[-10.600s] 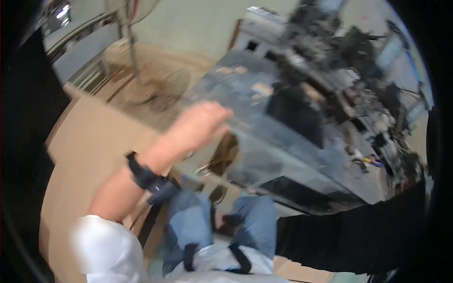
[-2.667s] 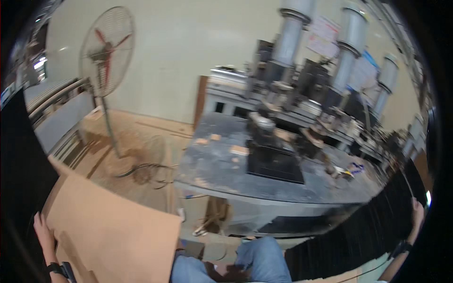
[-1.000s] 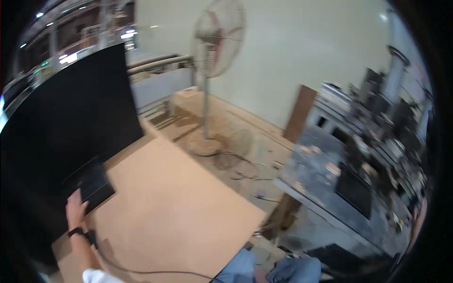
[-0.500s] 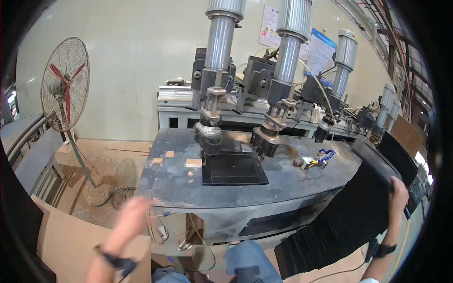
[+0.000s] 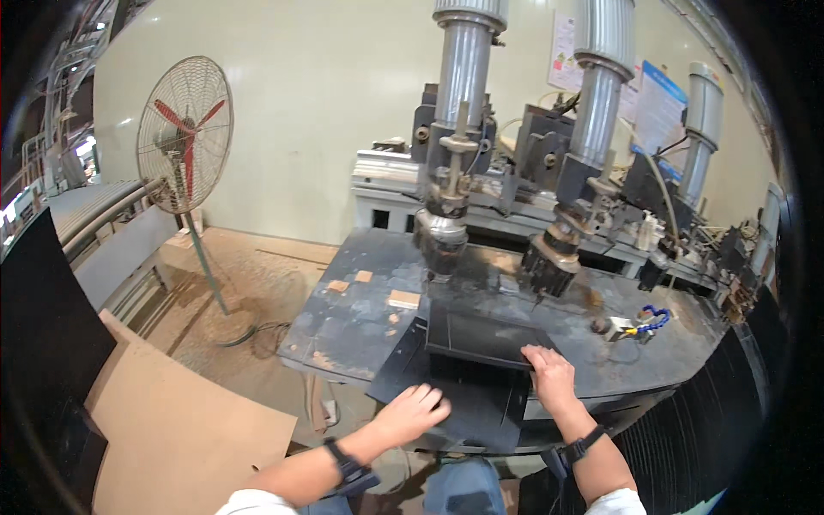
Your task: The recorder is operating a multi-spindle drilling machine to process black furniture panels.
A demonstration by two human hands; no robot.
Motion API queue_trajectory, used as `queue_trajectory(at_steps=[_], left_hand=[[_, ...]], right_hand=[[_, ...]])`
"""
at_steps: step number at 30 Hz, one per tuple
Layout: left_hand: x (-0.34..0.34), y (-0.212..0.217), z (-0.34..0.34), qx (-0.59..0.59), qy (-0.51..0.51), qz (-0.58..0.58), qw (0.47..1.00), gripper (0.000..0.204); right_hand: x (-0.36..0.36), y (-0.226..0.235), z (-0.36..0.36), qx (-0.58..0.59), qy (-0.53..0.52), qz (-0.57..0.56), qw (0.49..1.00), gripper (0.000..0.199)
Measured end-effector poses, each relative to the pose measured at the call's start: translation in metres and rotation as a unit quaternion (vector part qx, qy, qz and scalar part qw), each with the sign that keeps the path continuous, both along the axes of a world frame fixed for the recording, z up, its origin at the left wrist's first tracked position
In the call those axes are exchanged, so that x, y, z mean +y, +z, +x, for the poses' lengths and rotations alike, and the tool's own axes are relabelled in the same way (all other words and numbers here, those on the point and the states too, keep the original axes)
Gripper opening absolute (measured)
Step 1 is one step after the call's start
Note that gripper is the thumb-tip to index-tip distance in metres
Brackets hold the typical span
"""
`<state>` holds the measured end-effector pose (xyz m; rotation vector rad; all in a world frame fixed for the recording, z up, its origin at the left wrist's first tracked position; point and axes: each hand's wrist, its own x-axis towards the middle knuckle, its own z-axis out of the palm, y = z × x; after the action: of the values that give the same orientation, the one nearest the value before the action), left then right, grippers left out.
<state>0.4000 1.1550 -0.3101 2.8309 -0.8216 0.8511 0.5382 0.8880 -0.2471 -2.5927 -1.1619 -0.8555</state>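
My right hand (image 5: 554,378) grips the right near corner of a black rectangular panel (image 5: 481,333), with fingers over its top. That panel is slightly raised above the worktable (image 5: 343,322), in front of two drilling heads. Below it, a second black panel (image 5: 472,416) lies askew and juts past the table's front edge. My left hand (image 5: 405,419) is at the near edge of this lower panel, its fingers curled over the top; the thumb is hard to make out.
Two drilling heads (image 5: 442,240) (image 5: 554,257) hang over the table. Wood offcuts (image 5: 403,299) lie to the left, and a blue coiled hose (image 5: 657,318) to the right. Black panels (image 5: 704,421) are stacked at right. A brown board (image 5: 184,421) and a caged fan (image 5: 184,137) are left.
My right hand has brought a black panel from the right-hand stack to the table. My left hand has moved right, onto the lower panel, which now juts over the front edge. The view has turned left.
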Motion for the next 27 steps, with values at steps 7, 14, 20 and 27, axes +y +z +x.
queue_trajectory(at_steps=[7, 14, 20, 27], left_hand=[[0.099, 0.05, -0.226, -0.044, 0.126, 0.024, 0.991, 0.024], [0.191, 0.04, -0.445, -0.073, 0.565, 0.098, 0.816, 0.032], [0.283, 0.016, -0.593, -0.059, 0.784, 0.111, 0.608, 0.035], [0.341, -0.035, -0.695, 0.149, 0.838, -0.057, 0.522, 0.065]], right_hand=[[0.027, -0.057, 0.087, 0.139, 0.073, -0.025, 0.987, 0.045], [-0.003, -0.082, 0.119, 0.136, 0.066, 0.001, 0.989, 0.051], [0.013, -0.087, 0.149, 0.16, 0.009, -0.09, 0.983, 0.065], [0.032, 0.039, 0.015, 0.169, 0.049, 0.001, 0.984, 0.04]])
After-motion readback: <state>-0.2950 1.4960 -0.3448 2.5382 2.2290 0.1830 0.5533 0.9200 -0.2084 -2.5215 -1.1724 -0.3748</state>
